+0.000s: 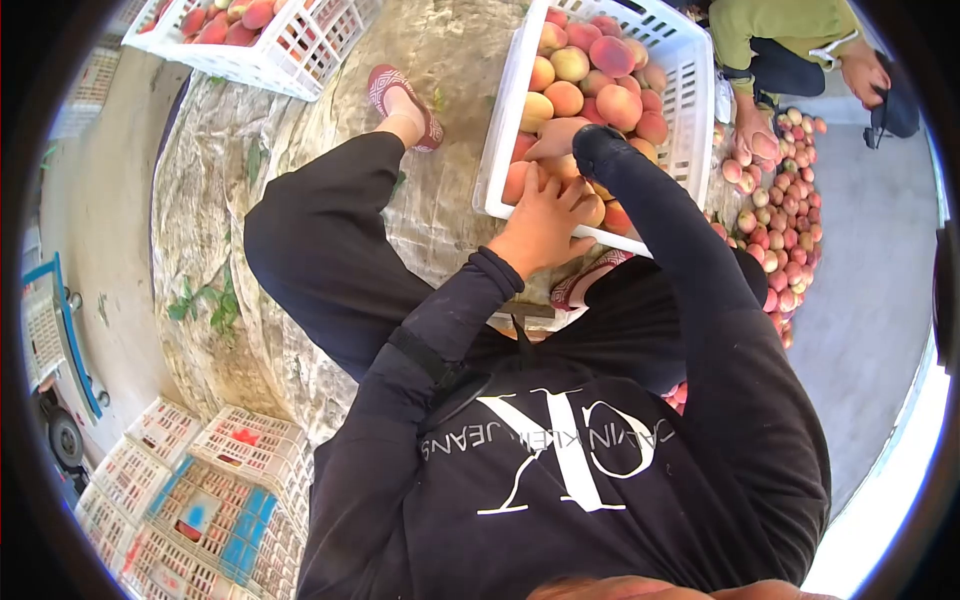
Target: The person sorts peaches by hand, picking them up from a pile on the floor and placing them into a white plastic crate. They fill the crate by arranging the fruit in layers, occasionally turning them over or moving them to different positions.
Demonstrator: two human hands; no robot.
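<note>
A white plastic crate stands in front of me, filled with red and yellow peaches. My left hand lies over the near end of the crate, its fingers spread across the peaches and its thumb apart. Just beyond it, my right hand reaches in among the fruit from the right, back of the hand up. Its fingertips point down and are partly hidden, so whether they grip a peach does not show. Both arms wear dark sleeves.
To the right lies a heap of loose peaches, where another person's hand touches the fruit. Another peach-filled white crate stands at upper left. Stacked crates are at lower left. A stained ground sheet lies under my feet.
</note>
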